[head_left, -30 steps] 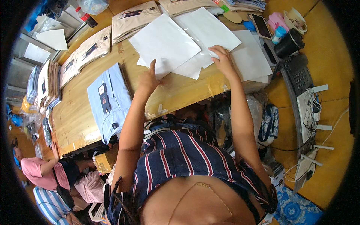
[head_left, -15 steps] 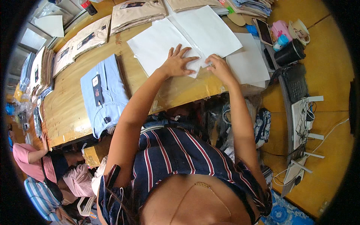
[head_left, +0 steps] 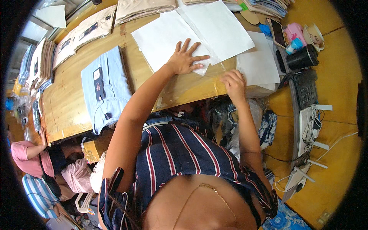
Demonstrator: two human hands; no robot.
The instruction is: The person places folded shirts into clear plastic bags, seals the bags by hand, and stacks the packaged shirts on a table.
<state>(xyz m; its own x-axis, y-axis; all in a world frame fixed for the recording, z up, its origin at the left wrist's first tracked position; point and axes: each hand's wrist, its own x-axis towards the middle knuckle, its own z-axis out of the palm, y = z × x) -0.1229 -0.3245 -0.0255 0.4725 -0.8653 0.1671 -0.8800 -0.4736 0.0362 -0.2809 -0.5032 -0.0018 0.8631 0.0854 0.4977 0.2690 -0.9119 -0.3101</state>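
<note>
My left hand (head_left: 186, 60) lies flat, fingers spread, on a white sheet (head_left: 163, 40) on the wooden table, close to its near edge. A second white sheet (head_left: 216, 30) overlaps it on the right, with a shiny clear-plastic look along the seam between them. At the table's near edge, right of these sheets, my right hand (head_left: 234, 82) is closed with fingers curled. Whatever it pinches, if anything, cannot be made out. Beside it lie further white sheets (head_left: 258, 57). A folded light blue shirt (head_left: 111, 78) with a dark tag rests left of my left forearm.
Packed beige garments (head_left: 143, 10) line the table's far side, with more stacks (head_left: 42, 63) at the far left. On the right are a phone (head_left: 276, 32), a black tumbler (head_left: 303, 57), a desk telephone (head_left: 306, 88) and white routers with cables (head_left: 308, 124). Another person in pink (head_left: 32, 159) is at left.
My right hand has drawn back from the sheets' near corner, toward me and slightly right, its fingers curled. My left hand stays spread on the paper. The view has shifted slightly.
</note>
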